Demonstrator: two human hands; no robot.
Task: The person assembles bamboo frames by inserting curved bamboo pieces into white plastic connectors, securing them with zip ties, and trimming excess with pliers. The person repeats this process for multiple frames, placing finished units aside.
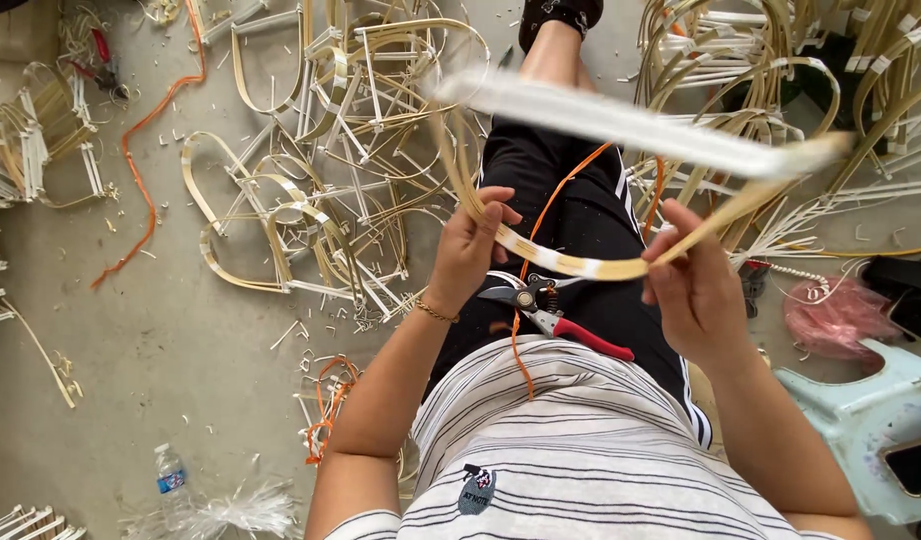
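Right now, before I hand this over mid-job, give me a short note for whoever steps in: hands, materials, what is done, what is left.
Left hand and right hand each grip the bent bamboo strip, curved into a loop above the lap. Red-handled pruning shears lie on the lap beside an orange cord. Bent bamboo frames are piled on the floor to the left, more strips to the upper right. This loop's ends are not yet fastened.
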